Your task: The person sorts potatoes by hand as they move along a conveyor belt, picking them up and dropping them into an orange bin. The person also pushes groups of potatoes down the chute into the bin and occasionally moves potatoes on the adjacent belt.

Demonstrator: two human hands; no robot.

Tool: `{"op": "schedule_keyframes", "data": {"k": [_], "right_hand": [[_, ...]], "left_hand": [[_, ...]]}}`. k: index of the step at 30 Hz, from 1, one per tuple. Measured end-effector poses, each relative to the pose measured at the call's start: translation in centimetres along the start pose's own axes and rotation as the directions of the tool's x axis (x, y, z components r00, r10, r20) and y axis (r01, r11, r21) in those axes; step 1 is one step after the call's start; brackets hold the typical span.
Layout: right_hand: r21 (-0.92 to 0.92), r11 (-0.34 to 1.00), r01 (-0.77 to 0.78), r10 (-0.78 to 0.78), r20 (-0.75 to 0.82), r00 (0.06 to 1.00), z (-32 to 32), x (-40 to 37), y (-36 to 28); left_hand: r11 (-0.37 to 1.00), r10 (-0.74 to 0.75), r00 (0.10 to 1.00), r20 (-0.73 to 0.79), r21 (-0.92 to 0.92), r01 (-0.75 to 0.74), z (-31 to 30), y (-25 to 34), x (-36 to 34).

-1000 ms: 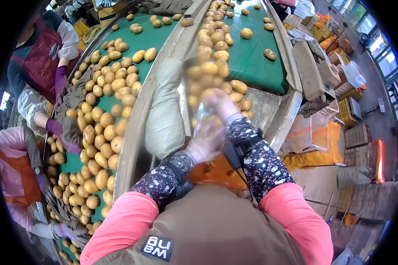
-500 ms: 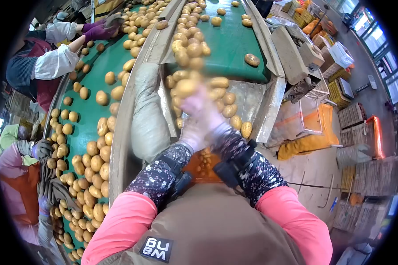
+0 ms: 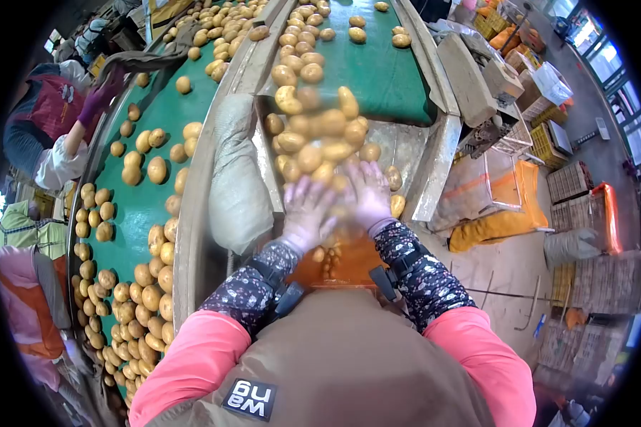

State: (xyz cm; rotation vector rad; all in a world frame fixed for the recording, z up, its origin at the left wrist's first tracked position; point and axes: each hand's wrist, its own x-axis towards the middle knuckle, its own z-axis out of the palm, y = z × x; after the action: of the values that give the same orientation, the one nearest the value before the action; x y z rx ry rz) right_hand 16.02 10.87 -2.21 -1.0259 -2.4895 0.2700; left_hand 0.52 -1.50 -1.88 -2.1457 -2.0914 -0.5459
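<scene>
My left hand and my right hand lie side by side at the lower part of a metal chute. Both are open, fingers spread and pointing away from me, at the near edge of a pile of potatoes. Several potatoes at the pile's top are blurred by motion. Between and below my hands, more potatoes show in an orange mesh bag. Whether my fingertips press on the potatoes is hard to make out. Behind the chute runs a green conveyor belt with potatoes along its left side.
A pale stuffed sack lies along the chute's left side. Another green belt carries many potatoes at left, with co-workers beside it. At right are an orange sack, crates and a metal hook.
My hands have moved apart from being close together and blurred to lying spread over the chute. A co-worker at left has drawn back an arm, and a dark cloth now lies at the left belt's edge.
</scene>
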Motion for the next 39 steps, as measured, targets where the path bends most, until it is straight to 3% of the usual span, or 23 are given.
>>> {"op": "schedule_keyframes", "data": {"k": [1, 2, 6, 9, 10, 12, 14, 17, 20, 21, 23, 25, 28, 29, 31, 33, 34, 36, 37, 38, 39], "right_hand": [[0.012, 1.000, 0.005, -0.005, 0.010, 1.000, -0.2, -0.2, 0.1], [0.024, 1.000, 0.009, -0.010, 0.020, 1.000, -0.5, -0.3, 0.2], [0.115, 0.987, -0.111, 0.122, -0.090, 0.988, -1.3, 0.9, -1.3], [0.096, 0.995, -0.003, -0.007, 0.105, 0.994, -1.6, 4.5, -1.3], [-0.004, 0.999, -0.042, 0.042, 0.269, 0.962, -3.0, 6.0, -2.8], [-0.093, 0.995, 0.048, -0.014, 0.333, 0.943, -3.5, 7.3, -3.2], [-0.234, 0.972, 0.034, 0.068, 0.415, 0.907, -3.6, 7.9, -4.5], [-0.161, 0.986, 0.046, 0.017, 0.368, 0.930, -0.7, 7.7, -3.2], [0.267, 0.961, -0.066, 0.037, 0.115, 0.993, 0.6, 6.2, -1.1], [0.216, 0.976, 0.000, 0.008, -0.035, 0.999, -0.3, 6.1, -1.7], [0.094, 0.991, 0.091, -0.055, -0.329, 0.943, -3.2, 5.9, -3.4], [0.086, 0.992, 0.097, -0.088, -0.100, 0.991, -2.1, 7.1, -2.9], [0.043, 0.999, 0.029, -0.038, 0.221, 0.975, -2.6, 9.2, -2.8], [0.019, 1.000, -0.004, -0.002, 0.319, 0.948, -3.1, 9.5, -2.9], [-0.042, 0.997, 0.061, -0.046, 0.294, 0.955, -3.6, 9.7, -2.5], [-0.084, 0.995, 0.057, -0.025, 0.345, 0.938, -5.2, 10.3, -2.9], [-0.041, 0.999, 0.004, 0.013, 0.412, 0.911, -6.6, 10.4, -2.9], [0.166, 0.985, 0.037, -0.048, 0.062, 0.997, -3.7, 9.1, -0.8], [0.255, 0.963, 0.086, -0.057, -0.122, 0.991, -2.6, 8.4, 0.3], [0.530, 0.845, -0.065, 0.103, -0.042, 0.994, -2.6, 8.1, 0.6], [0.748, 0.631, -0.204, 0.230, 0.071, 0.971, -2.9, 7.7, 0.9]], "left_hand": [[0.996, -0.082, 0.995, -0.048, 0.038, 0.084, -0.3, 0.3, 0.8], [0.986, -0.163, 0.986, 0.041, 0.024, 0.162, -0.1, 0.4, 1.7], [0.994, -0.110, 0.945, 0.309, 0.047, 0.101, -1.9, 0.6, 2.1], [0.996, 0.006, 0.917, 0.400, 0.079, -0.041, -1.2, -0.5, 1.7], [0.989, 0.049, 0.906, 0.420, 0.105, -0.102, -1.8, -0.4, 1.6], [0.972, 0.126, 0.896, 0.426, 0.129, -0.198, -1.9, -0.6, 1.3], [0.951, 0.206, 0.898, 0.389, 0.136, -0.277, -1.6, -0.6, 0.6], [0.941, 0.287, 0.869, 0.403, 0.050, -0.334, -0.2, -1.8, 0.1], [0.896, 0.427, 0.849, 0.313, -0.018, -0.444, 1.2, -2.6, 0.6], [0.882, 0.460, 0.844, 0.275, -0.031, -0.470, 1.1, -2.4, 0.9], [0.881, 0.438, 0.807, 0.397, -0.011, -0.472, -1.3, -1.4, 2.8], [0.887, 0.418, 0.736, 0.533, -0.063, -0.458, -1.8, -0.6, 4.6], [0.885, 0.409, 0.676, 0.614, -0.084, -0.458, -2.5, 0.6, 5.6], [0.876, 0.438, 0.708, 0.554, -0.085, -0.475, -2.0, 0.5, 5.1], [0.842, 0.513, 0.749, 0.419, -0.076, -0.534, -1.2, -0.1, 4.8], [0.853, 0.507, 0.754, 0.417, -0.112, -0.510, -1.5, -0.2, 5.4], [0.848, 0.519, 0.752, 0.407, -0.137, -0.511, -1.4, 0.0, 6.1], [0.837, 0.536, 0.748, 0.392, -0.129, -0.532, -0.5, 0.1, 6.3], [0.831, 0.544, 0.745, 0.387, -0.127, -0.541, -0.2, 0.2, 6.3], [0.823, 0.554, 0.743, 0.375, -0.111, -0.558, -0.2, 0.2, 6.6], [0.814, 0.565, 0.741, 0.364, -0.095, -0.574, -0.1, 0.1, 6.9]]}}
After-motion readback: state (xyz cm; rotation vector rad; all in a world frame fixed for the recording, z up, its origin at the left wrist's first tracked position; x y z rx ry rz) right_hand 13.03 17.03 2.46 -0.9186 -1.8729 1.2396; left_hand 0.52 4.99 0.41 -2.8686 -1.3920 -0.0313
